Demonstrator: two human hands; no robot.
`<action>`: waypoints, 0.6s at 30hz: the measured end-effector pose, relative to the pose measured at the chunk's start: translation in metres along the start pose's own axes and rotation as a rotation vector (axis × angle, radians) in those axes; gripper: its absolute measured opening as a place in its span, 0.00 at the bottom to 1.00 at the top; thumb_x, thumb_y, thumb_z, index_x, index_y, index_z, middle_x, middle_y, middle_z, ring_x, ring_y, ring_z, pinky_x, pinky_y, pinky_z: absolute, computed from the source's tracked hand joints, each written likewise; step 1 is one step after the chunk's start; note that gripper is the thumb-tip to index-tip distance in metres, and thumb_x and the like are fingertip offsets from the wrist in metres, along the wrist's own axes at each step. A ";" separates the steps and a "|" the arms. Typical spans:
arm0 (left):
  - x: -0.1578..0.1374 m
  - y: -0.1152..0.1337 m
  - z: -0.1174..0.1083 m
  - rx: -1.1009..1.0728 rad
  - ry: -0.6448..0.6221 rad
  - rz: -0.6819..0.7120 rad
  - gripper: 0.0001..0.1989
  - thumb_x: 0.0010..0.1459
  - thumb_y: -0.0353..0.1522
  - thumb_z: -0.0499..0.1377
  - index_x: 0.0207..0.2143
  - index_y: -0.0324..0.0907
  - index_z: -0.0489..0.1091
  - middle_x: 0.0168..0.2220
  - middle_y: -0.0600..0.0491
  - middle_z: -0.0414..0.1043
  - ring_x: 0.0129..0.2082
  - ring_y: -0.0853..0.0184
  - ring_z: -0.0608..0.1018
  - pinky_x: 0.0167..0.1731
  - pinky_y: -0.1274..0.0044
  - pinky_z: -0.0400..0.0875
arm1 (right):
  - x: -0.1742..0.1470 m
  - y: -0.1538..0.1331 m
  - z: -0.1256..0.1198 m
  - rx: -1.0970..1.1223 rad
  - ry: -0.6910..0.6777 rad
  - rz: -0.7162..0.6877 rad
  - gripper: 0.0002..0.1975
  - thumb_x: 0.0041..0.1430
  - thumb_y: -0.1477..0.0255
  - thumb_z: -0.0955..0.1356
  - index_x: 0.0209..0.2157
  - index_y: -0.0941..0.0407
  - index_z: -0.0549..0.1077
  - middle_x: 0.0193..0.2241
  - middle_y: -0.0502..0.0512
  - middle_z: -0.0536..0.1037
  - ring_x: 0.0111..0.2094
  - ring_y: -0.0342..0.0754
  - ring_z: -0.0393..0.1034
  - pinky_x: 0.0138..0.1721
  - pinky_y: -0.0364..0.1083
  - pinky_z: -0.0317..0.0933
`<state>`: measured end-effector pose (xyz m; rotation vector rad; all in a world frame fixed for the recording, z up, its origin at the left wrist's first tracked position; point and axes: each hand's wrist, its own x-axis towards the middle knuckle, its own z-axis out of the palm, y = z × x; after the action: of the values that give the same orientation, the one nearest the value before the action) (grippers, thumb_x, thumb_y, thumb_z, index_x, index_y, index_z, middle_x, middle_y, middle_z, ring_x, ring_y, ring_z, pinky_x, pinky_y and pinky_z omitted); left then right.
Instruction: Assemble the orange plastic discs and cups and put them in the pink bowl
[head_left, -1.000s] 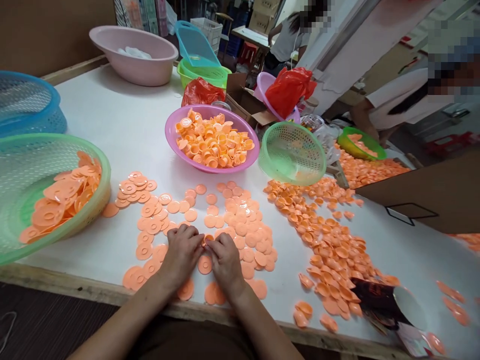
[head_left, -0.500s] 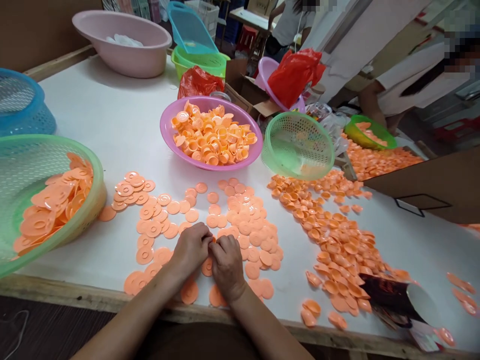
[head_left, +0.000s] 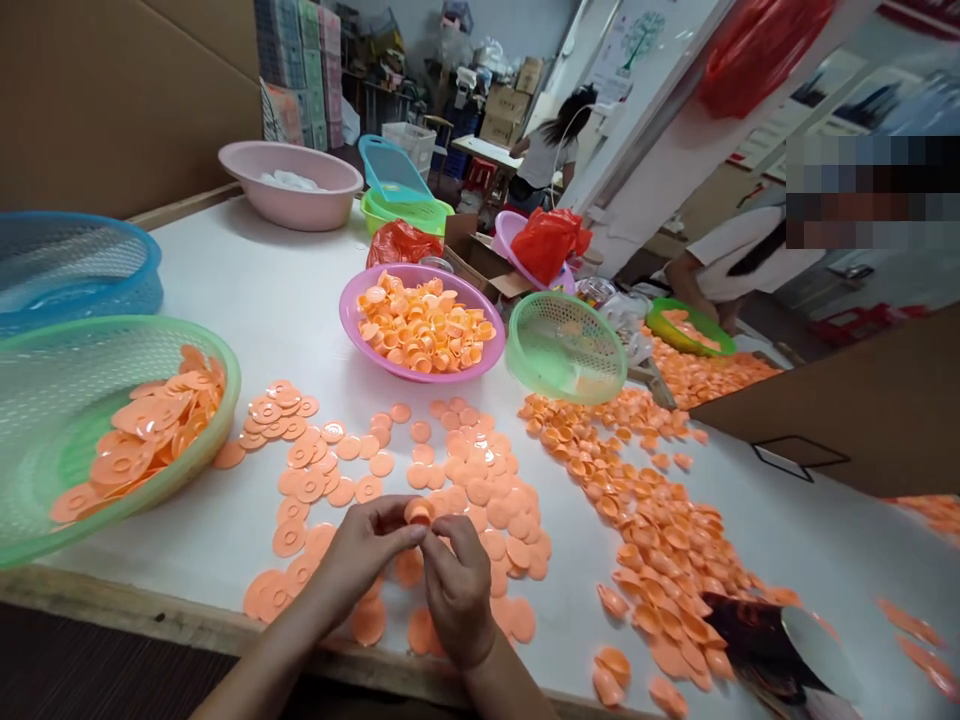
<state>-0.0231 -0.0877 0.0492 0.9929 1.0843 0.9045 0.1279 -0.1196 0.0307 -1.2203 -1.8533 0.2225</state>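
Note:
My left hand (head_left: 367, 548) is closed on a small orange plastic toy cup (head_left: 420, 512), fingers behind it and thumb along its near side. From the right, my right hand (head_left: 457, 575) pinches at the cup's lower edge; the fingertips there partly hide what they grip. Orange toy saucers (head_left: 309, 486) lie flat around and under both hands, some overlapping. Beyond them, a pink-purple basin (head_left: 349, 335) is heaped with orange toy cups. To the right, a long pile of small orange cup-shaped pieces (head_left: 652, 520) spreads over the white table.
A green basket (head_left: 225, 385) holding saucers stands at left, a blue basket (head_left: 142, 275) behind it. Another green basket (head_left: 517, 345) sits right of the basin. A cardboard panel (head_left: 870, 400) borders the right side. Two people are farther back, one beside a green bowl (head_left: 667, 335).
The view has tilted up, showing more of the room. My hands have turned and opened outwards somewhat, so the cup between them now shows.

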 end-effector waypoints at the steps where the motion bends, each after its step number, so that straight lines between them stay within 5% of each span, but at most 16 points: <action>1: -0.005 0.002 0.002 -0.060 -0.009 -0.006 0.15 0.49 0.36 0.66 0.39 0.40 0.77 0.38 0.48 0.80 0.41 0.60 0.80 0.44 0.70 0.75 | -0.001 -0.004 -0.003 0.055 0.006 0.006 0.16 0.63 0.81 0.63 0.44 0.50 0.77 0.36 0.57 0.74 0.37 0.50 0.69 0.35 0.49 0.66; 9: -0.020 0.008 0.014 0.056 0.105 0.081 0.13 0.47 0.34 0.68 0.38 0.44 0.79 0.38 0.51 0.81 0.40 0.61 0.80 0.43 0.73 0.75 | 0.002 -0.029 -0.019 0.310 0.104 0.309 0.08 0.61 0.78 0.65 0.37 0.51 0.73 0.33 0.53 0.77 0.36 0.49 0.74 0.37 0.47 0.71; 12: -0.019 0.010 0.014 0.162 0.132 0.121 0.12 0.48 0.35 0.67 0.38 0.45 0.79 0.37 0.52 0.80 0.40 0.62 0.79 0.43 0.73 0.74 | 0.000 -0.024 -0.017 0.336 0.099 0.439 0.08 0.61 0.74 0.66 0.42 0.51 0.71 0.35 0.54 0.77 0.36 0.49 0.74 0.38 0.47 0.72; 15: -0.022 0.010 0.016 0.151 0.106 0.133 0.08 0.49 0.35 0.66 0.34 0.46 0.78 0.35 0.53 0.79 0.40 0.62 0.79 0.43 0.74 0.73 | 0.002 -0.016 -0.014 0.329 0.044 0.498 0.12 0.59 0.70 0.66 0.46 0.50 0.72 0.38 0.54 0.78 0.36 0.50 0.75 0.37 0.47 0.73; 18: -0.022 0.002 0.017 0.088 0.068 0.063 0.05 0.51 0.36 0.65 0.31 0.46 0.78 0.30 0.53 0.78 0.35 0.60 0.79 0.36 0.73 0.75 | 0.019 -0.004 -0.004 0.314 0.004 0.482 0.10 0.54 0.69 0.68 0.39 0.47 0.77 0.32 0.52 0.78 0.34 0.53 0.75 0.28 0.47 0.72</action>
<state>-0.0115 -0.1104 0.0597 1.0804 1.1634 0.9538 0.1264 -0.1074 0.0461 -1.4172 -1.4259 0.7447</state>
